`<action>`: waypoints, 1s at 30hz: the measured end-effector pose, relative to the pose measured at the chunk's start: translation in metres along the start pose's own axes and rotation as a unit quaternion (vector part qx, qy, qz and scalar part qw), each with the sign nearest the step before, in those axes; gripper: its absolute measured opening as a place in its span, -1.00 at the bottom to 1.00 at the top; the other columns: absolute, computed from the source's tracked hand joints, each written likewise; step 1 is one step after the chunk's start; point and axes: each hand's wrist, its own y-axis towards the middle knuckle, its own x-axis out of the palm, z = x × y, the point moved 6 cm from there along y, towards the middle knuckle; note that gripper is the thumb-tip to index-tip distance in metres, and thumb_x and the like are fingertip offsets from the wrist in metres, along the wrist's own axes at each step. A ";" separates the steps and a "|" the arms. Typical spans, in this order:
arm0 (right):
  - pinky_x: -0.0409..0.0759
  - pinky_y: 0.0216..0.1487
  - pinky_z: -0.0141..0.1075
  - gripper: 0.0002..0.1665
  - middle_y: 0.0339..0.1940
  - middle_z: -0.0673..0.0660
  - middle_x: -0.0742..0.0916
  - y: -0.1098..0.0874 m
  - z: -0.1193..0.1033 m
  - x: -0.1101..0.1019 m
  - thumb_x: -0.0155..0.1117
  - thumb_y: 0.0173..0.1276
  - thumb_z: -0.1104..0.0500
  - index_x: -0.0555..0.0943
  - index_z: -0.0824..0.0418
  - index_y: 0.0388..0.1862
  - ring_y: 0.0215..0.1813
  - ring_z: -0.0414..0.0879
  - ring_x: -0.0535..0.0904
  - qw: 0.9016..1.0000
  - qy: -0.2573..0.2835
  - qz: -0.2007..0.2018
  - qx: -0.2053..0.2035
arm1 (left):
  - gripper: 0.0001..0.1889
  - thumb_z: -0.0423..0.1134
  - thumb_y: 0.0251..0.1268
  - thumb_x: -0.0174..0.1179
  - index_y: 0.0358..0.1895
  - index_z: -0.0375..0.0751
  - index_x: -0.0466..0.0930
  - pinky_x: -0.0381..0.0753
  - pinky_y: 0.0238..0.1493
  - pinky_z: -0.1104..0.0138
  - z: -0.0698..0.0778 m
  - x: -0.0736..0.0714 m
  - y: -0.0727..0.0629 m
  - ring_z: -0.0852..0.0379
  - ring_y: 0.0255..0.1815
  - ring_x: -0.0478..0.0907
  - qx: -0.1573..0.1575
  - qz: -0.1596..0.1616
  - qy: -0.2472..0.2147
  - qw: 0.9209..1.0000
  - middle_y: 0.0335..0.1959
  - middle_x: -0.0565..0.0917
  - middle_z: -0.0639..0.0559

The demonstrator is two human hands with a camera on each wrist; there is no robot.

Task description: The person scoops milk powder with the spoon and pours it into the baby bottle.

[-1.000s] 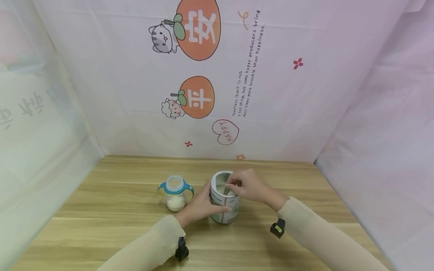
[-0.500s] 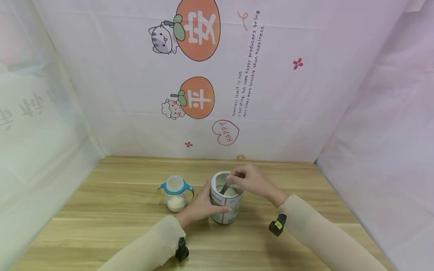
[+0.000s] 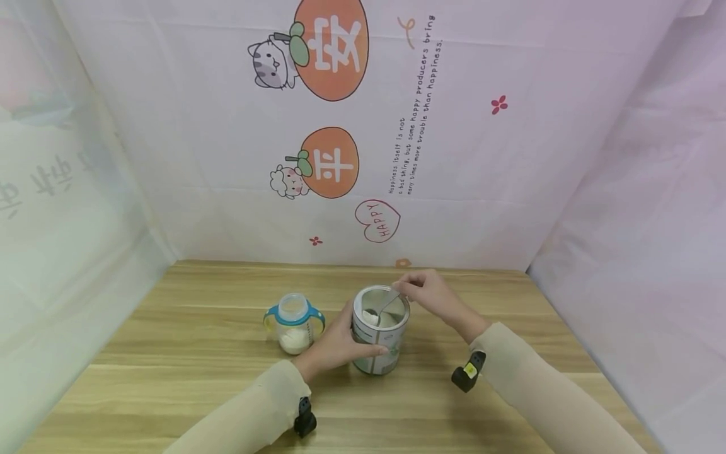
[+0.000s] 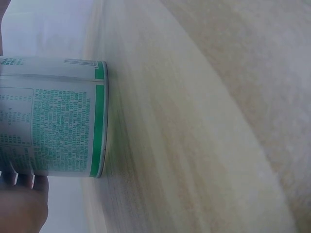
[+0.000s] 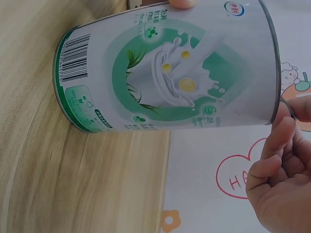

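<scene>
The left hand (image 3: 334, 345) holds the side of the milk powder can (image 3: 377, 359); its fingers are wrapped round the can, with the thumb across the front; the can stands upright on the wooden tabletop (image 3: 170, 378), with its round top open. The right hand (image 3: 433, 297) is up by the can's far right edge; its fingers pinch the end of a metal spoon (image 3: 390, 300); the spoon leans down into the can, and a small white heap of powder (image 3: 371, 317) sits in its bowl.

A baby bottle (image 3: 295, 339) stands upright to the left of the can, just beside the left hand; it has a blue ring, two handles and an open top, and there is white powder in the bottom of it.

The can's label has green parts, a splash of milk and a barcode (image 5: 75, 58); both arms have cream sleeves (image 3: 249, 410), with a black wrist camera (image 3: 305, 417) on each; behind the tabletop hangs a white cloth (image 3: 482, 189) with orange fruit, cartoon animals and a red heart (image 3: 377, 221) on it.
</scene>
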 end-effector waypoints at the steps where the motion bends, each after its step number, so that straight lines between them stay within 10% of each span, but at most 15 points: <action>1: 0.54 -0.09 -0.19 -0.71 -0.24 0.06 0.73 0.000 0.001 -0.001 0.21 0.49 0.05 0.74 0.24 -0.18 -0.16 -0.05 0.57 1.000 0.001 0.002 0.005 | 0.07 -0.16 0.05 0.57 0.56 0.22 0.00 0.34 0.33 0.00 -0.004 0.000 0.001 0.08 0.33 0.39 -0.001 0.001 0.002 1.000 0.33 0.41 0.13; 30: 0.50 -0.23 -0.25 -0.67 -0.36 0.20 0.69 -0.001 0.014 -0.013 0.21 0.50 0.11 0.69 0.41 -0.16 -0.27 0.01 0.50 0.996 0.061 0.035 0.056 | 0.08 -0.05 0.04 0.57 0.55 0.28 -0.02 0.35 0.32 0.05 -0.007 0.000 0.000 0.13 0.34 0.38 -0.024 0.006 0.009 1.000 0.34 0.40 0.15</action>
